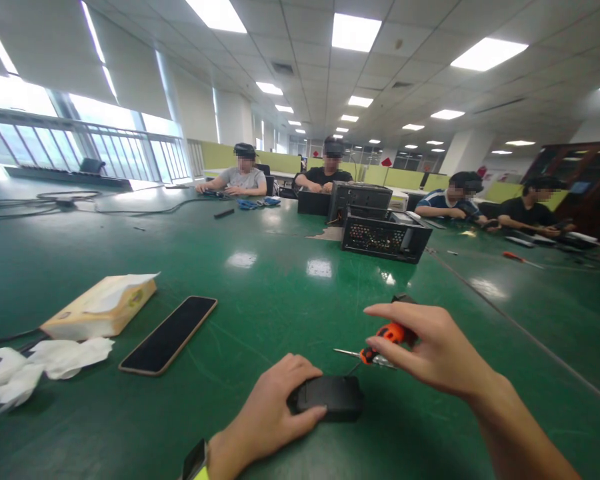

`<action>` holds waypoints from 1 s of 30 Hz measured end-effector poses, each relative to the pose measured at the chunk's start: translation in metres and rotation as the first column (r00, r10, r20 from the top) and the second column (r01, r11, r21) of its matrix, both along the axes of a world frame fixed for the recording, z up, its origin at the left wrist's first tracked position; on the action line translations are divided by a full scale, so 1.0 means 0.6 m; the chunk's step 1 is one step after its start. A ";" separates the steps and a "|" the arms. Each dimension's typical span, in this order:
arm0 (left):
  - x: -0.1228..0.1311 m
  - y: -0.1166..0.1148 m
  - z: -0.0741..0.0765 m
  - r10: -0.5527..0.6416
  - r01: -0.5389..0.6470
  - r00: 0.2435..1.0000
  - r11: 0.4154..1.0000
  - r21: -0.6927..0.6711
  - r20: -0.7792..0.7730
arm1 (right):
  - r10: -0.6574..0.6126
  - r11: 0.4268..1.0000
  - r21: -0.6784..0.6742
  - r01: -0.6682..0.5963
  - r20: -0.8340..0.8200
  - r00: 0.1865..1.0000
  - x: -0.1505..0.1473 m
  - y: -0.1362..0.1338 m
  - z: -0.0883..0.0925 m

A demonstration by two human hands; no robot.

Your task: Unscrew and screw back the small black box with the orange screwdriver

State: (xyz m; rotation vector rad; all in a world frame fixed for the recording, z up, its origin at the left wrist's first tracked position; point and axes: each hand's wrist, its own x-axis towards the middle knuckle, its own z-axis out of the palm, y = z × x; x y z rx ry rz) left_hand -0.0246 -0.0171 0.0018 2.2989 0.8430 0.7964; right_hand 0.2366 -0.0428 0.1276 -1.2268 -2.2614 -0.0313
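A tan cardboard tissue box (100,308), a flat black phone (169,334) and crumpled white tissues (70,355) lie on the green counter (260,280); black metal computer cases (385,237) stand beyond.

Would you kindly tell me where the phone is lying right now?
In the head view the phone lies flat on the green table, left of the left hand, just right of the tissue box.

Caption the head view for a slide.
Left hand grips a small black box on the green table; right hand holds an orange-handled screwdriver beside it.
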 end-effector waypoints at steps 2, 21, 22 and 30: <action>0.000 0.000 0.000 0.002 -0.002 1.000 1.000 0.001 0.000 | 0.041 0.999 -0.014 -0.041 -0.012 0.999 -0.002 -0.001 0.004; 0.000 0.003 -0.001 0.001 -0.001 1.000 1.000 -0.001 0.000 | 0.016 1.000 0.006 -0.016 -0.025 1.000 0.003 0.005 -0.003; 0.000 0.002 -0.001 0.002 -0.002 1.000 1.000 0.000 -0.001 | 0.019 1.000 0.009 -0.019 -0.026 0.999 0.003 0.005 -0.003; -0.001 0.002 -0.001 -0.002 0.002 1.000 1.000 0.000 -0.008 | 0.068 0.998 -0.004 -0.069 -0.051 0.996 0.001 0.001 0.000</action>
